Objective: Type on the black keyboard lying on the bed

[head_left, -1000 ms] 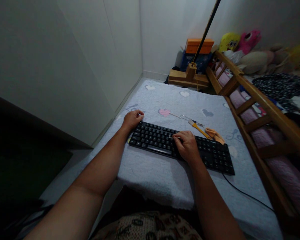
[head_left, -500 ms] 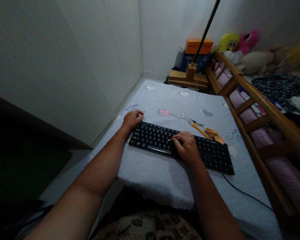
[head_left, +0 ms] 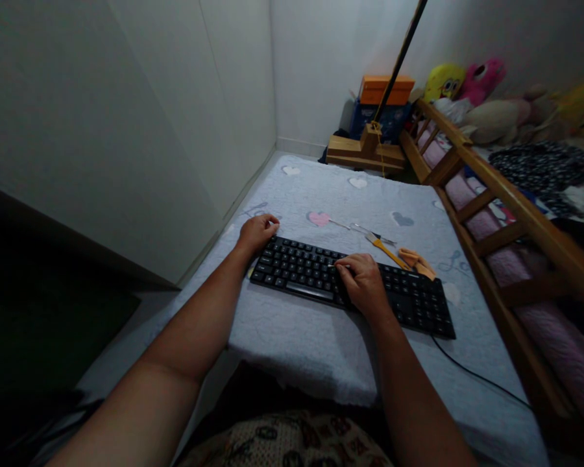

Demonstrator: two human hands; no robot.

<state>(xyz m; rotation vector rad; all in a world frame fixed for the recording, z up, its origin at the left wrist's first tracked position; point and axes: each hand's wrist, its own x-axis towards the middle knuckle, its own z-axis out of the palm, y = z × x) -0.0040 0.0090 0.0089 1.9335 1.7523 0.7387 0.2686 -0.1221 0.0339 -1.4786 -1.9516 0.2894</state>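
Note:
A black keyboard (head_left: pixel 302 267) lies slanted across the cloth-covered table. Over its middle keys, my right hand (head_left: pixel 363 282) is closed in a pinch on a thin white-tipped stick that looks like a cotton swab (head_left: pixel 331 265), its tip at the keys. My left hand (head_left: pixel 257 233) rests at the keyboard's upper left corner, loosely curled with a gap between thumb and fingers, nothing visible in it. Behind the keyboard lie another cotton swab (head_left: pixel 339 224), a thin wire tool (head_left: pixel 363 228), a yellow-handled brush (head_left: pixel 392 253) and a crumpled orange cloth (head_left: pixel 417 263).
The keyboard's cable (head_left: pixel 481 376) runs off to the right. A wooden bed rail (head_left: pixel 506 188) borders the table's right side, and a pale panel (head_left: pixel 175 117) rises on the left. Beyond the far edge stand a wooden stand (head_left: pixel 365 152) and an orange box (head_left: pixel 386 89).
The swab tip in my right hand has shifted slightly away from me over the keys. My left hand and the things on the table stay in place.

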